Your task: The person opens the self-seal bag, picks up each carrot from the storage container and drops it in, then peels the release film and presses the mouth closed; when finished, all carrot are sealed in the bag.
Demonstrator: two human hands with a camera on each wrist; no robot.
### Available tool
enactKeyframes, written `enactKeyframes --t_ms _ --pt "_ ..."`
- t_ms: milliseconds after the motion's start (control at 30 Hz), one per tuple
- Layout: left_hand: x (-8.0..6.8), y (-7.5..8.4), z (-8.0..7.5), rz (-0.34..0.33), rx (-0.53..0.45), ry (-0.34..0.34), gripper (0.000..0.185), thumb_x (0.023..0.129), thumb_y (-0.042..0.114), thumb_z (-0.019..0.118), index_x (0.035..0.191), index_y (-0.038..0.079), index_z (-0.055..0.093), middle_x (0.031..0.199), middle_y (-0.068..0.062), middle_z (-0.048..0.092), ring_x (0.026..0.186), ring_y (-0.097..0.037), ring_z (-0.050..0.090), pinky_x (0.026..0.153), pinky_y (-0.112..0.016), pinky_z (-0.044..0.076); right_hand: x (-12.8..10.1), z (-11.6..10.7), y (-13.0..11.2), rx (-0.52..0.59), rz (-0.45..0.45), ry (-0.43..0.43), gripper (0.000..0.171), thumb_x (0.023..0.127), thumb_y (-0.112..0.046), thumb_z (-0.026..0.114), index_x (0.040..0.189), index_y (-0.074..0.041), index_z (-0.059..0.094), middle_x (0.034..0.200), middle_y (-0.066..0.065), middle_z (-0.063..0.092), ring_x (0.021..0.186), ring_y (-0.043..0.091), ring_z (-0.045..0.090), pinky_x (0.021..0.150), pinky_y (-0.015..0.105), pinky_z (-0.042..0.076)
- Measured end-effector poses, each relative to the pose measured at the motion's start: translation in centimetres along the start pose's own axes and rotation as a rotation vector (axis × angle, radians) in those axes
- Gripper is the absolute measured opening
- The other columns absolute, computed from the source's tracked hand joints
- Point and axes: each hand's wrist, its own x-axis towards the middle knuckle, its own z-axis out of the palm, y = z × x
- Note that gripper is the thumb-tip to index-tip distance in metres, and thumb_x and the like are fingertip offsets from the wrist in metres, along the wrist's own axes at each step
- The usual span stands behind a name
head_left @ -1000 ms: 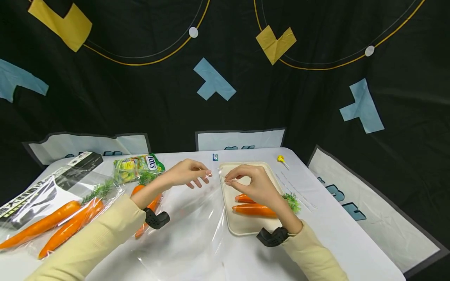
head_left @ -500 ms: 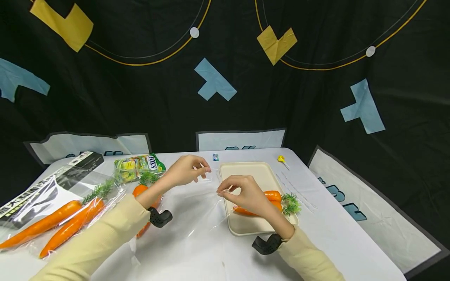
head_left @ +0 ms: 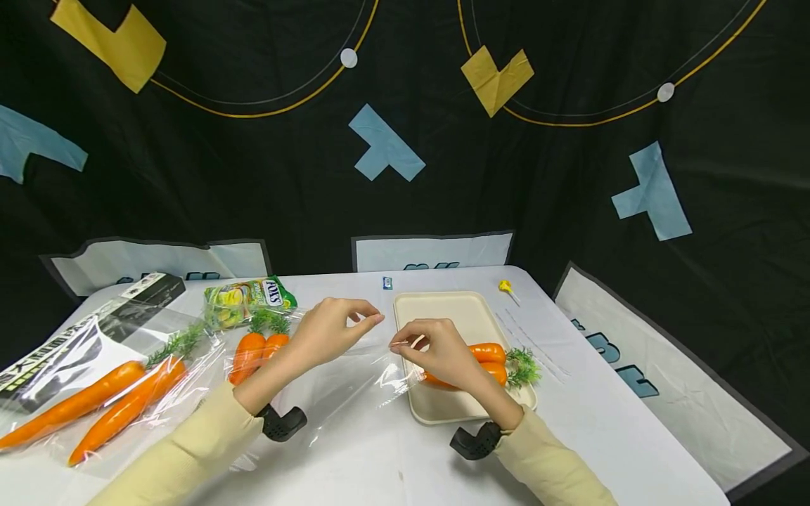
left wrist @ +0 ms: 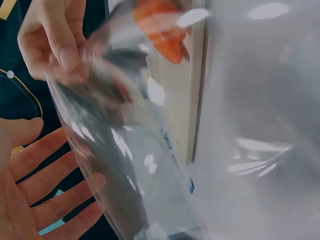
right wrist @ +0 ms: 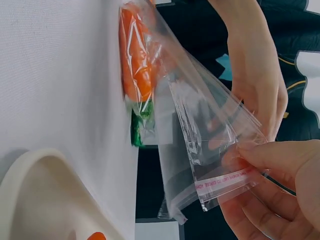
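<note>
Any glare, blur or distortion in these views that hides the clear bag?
Head view: sharp, wide-angle bowing at the edges; glare streaks on the clear bag. Left wrist view: bag close and blurred, white highlights, carrots smeared. Right wrist view: crisp on the bag's red-printed seal strip.

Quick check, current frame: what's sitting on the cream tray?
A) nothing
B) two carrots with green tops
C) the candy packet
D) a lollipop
B: two carrots with green tops lie on the cream tray, partly behind the right hand, which with the left hand pinches the mouth of the clear bag; the lollipop and candy packet lie on the table off the tray.
</note>
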Motion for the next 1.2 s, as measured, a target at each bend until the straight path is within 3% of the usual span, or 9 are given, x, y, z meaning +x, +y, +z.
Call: enactKeyframes --t_ms 200,400,633,967,1200 --pt "-2.0 0.6 0.0 -0.044 0.000 -0.050 0.027 0.086 0.048 0.068 0.098 0.024 0.076 0.096 0.008 0.072 0.089 -0.020 0.066 0.071 -0.037 0.053 0.0 0.0 0.2 0.006 0.028 0.004 0.004 0.087 -0.014 0.073 0.088 -0.012 0.075 0.082 -0.008 0.070 0.075 0.005 0.064 0.064 0.023 0.054" --pt "-3.1 0.6 0.2 -0.063 0.015 -0.075 0.018 0.083 0.039 0.075 0.093 0.025 0.077 0.093 0.010 0.072 0.086 -0.019 0.066 0.065 -0.032 0.051 -0.1 -0.1 0.4 0.012 0.062 -0.028 0.004 0.087 -0.016 0.073 0.089 -0.014 0.075 0.084 -0.010 0.070 0.077 0.005 0.063 0.066 0.026 0.055" --pt "-3.5 0.4 0.1 -0.050 -0.016 -0.014 0.008 0.083 0.032 0.076 0.089 0.026 0.078 0.091 0.012 0.072 0.085 -0.017 0.066 0.067 -0.032 0.052 -0.2 -0.1 0.8 0.018 0.092 -0.111 0.005 0.086 -0.018 0.075 0.089 -0.014 0.075 0.084 -0.010 0.069 0.081 0.005 0.062 0.071 0.028 0.055" --pt "-3.4 0.4 -1.5 -0.019 -0.053 0.075 0.007 0.085 0.029 0.075 0.088 0.024 0.078 0.087 0.013 0.071 0.084 -0.013 0.066 0.076 -0.040 0.053 -0.3 -0.2 1.1 -0.039 0.103 -0.227 0.009 0.084 -0.016 0.076 0.092 -0.012 0.076 0.086 -0.008 0.070 0.077 0.007 0.060 0.072 0.028 0.053" --pt "-3.3 0.6 -2.3 -0.057 -0.075 0.074 0.011 0.085 0.029 0.075 0.092 0.021 0.079 0.090 0.008 0.073 0.088 -0.016 0.066 0.078 -0.042 0.053 -0.5 -0.4 1.6 -0.039 0.133 -0.290 0.022 0.082 -0.018 0.079 0.100 -0.006 0.075 0.092 0.002 0.072 0.078 0.010 0.064 0.070 0.025 0.053"
